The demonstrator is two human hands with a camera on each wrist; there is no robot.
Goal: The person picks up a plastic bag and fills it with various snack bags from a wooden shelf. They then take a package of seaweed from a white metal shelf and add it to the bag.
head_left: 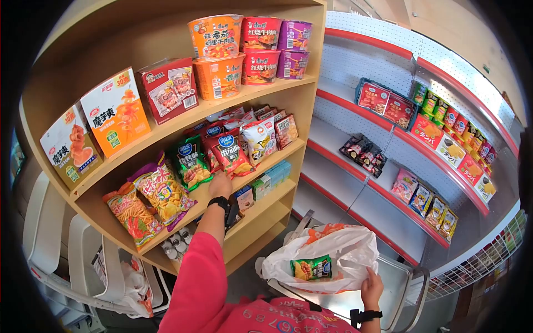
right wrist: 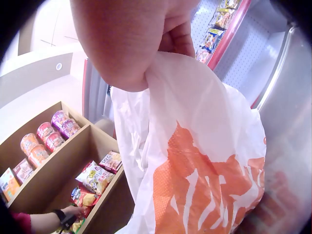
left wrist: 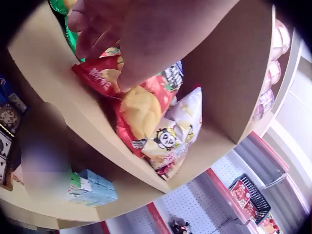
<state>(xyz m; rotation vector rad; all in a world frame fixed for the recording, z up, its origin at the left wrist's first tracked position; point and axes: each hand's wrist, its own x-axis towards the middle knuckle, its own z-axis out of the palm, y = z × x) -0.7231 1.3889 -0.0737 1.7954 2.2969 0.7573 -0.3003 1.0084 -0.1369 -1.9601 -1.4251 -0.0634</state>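
Observation:
My left hand [head_left: 221, 186] reaches to the middle shelf, at the lower edge of a red chip bag [head_left: 230, 152]. In the left wrist view the hand [left wrist: 109, 44] lies over the red bag [left wrist: 141, 109], its thumb against the front; whether it grips cannot be told. A green chip bag [head_left: 191, 162] stands left of it, a white panda bag [head_left: 260, 139] right. My right hand [head_left: 372, 288] pinches the rim of a white plastic bag [head_left: 350, 252], also seen with the hand [right wrist: 141, 44] in the right wrist view. Inside lies a green chip packet [head_left: 312, 268].
Noodle cups [head_left: 219, 77] and boxes [head_left: 115, 114] fill the upper shelf. Smaller boxes [head_left: 272, 180] stand on the shelf below. A metal cart [head_left: 397, 288] is under the plastic bag. White shelving with red edges [head_left: 383, 194] rises at the right; baskets [head_left: 94, 261] stand at the lower left.

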